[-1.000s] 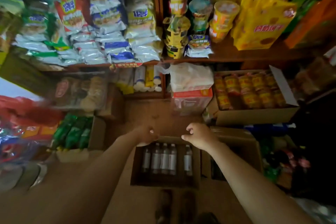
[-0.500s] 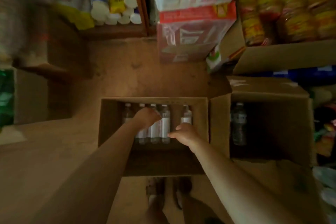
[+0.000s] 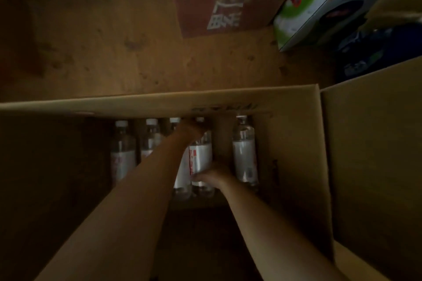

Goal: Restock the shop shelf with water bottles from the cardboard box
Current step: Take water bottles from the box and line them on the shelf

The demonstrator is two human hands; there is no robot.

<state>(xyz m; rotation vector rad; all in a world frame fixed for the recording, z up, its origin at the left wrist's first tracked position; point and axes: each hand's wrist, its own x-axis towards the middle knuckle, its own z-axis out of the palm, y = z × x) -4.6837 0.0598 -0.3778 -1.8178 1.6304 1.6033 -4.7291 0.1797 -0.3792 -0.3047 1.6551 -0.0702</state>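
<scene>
From the head camera you look straight down into an open cardboard box (image 3: 159, 104) standing on a brown floor (image 3: 114, 52); the light is dim and the inside of the box is mostly shadow, so its bottom and near wall are hard to make out. A row of water bottles stands against the far wall, white caps up. At the left you see two of them (image 3: 122, 157) (image 3: 149, 139), the second partly hidden behind your left forearm. A third cap (image 3: 174, 120) shows just above that forearm, its body almost fully covered.

Your left hand (image 3: 193, 129) reaches to the neck of the fourth bottle (image 3: 201, 159), the one with the red marks on its white label. The fingers are blurred and in shadow, so you cannot tell whether they are closed round the neck or only touching it. Your right hand (image 3: 213, 175) is low on the same bottle, fingers curled round its lower part in a grip. A fifth bottle (image 3: 244, 157) stands apart to the right, touched by neither hand.

To the right a second cardboard box (image 3: 370, 143) stands just beside the first, cut off by the frame. Beyond the floor, a red printed carton (image 3: 217, 2) and a green and white pack (image 3: 301, 7) are cut off at the top, their print too blurred to read
</scene>
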